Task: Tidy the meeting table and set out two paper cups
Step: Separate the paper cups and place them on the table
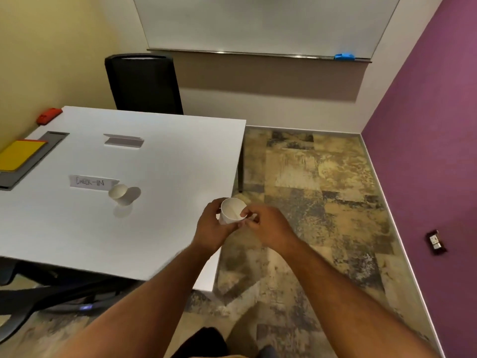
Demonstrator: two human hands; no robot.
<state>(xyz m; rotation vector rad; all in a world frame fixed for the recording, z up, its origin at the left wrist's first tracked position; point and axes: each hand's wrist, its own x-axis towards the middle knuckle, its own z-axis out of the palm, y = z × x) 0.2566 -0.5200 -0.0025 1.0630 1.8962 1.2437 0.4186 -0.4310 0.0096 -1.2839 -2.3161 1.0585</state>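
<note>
Both of my hands hold one white paper cup over the right edge of the white meeting table. My left hand wraps its side from the left. My right hand pinches its rim with thumb and fingers from the right. The cup's mouth faces up toward me. A second white paper cup stands on the table next to a folded paper sign reading "CHECK-IN". Another folded paper sign stands farther back.
A yellow folder lies on a grey cable tray at the table's left edge, and a red object sits at the far left corner. A black chair stands behind the table; another chair base is near left. Patterned carpet and a purple wall lie to the right.
</note>
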